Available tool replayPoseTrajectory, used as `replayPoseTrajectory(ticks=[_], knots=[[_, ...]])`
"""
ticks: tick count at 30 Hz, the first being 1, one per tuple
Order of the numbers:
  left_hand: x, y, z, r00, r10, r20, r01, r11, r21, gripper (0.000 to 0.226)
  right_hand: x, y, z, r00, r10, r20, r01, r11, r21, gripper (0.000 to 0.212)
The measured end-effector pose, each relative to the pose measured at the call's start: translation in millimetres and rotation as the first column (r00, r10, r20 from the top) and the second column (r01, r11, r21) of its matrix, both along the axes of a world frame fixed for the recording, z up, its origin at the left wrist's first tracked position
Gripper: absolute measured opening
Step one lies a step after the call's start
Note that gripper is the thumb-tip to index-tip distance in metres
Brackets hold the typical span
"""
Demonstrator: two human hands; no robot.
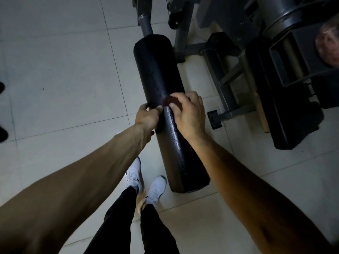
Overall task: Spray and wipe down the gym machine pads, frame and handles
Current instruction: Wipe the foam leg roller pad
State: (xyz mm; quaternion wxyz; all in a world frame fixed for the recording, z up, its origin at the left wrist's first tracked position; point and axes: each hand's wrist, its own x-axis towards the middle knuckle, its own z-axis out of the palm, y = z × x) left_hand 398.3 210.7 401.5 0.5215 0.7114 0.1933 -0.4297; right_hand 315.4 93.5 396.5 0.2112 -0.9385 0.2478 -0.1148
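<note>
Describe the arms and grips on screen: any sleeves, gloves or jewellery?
The left forearm and right forearm are bare, with no sleeve in view. The left grip and right grip are bare hands with no gloves. No watch, band or ring shows in the dim light.

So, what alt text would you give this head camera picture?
Seen from above, a person's two hands meet on the black roller pad of a gym machine: the left hand grips its side, the right hand curls its fingers on top.
</note>
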Motion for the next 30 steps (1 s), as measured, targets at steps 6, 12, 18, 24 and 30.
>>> replayPoseTrajectory(ticks=[6,12,18,24,30], knots=[[53,-7,8,0.999,-0.021,-0.029,0.020,0.999,-0.032,0.057,-86,19,10,0.974,0.215,-0.071,-0.216,0.976,-0.015,0.042],[101,-19,4,0.998,-0.050,-0.023,0.049,0.998,-0.050,0.058,-2,-3,-16,0.996,0.092,0.016,-0.091,0.996,-0.024,0.034],[120,-21,-3,0.988,-0.045,-0.151,0.025,0.990,-0.136,0.053,133,-29,-8,0.989,-0.146,0.026,0.145,0.989,0.029,0.032],[143,-23,1,0.980,-0.079,-0.180,0.047,0.984,-0.174,0.050,55,-2,-4,1.000,0.027,0.013,-0.027,1.000,-0.008,0.037],[148,-28,5,0.979,-0.056,-0.196,0.033,0.993,-0.114,0.048,159,-30,-16,0.987,-0.157,0.045,0.156,0.988,0.009,0.033]])
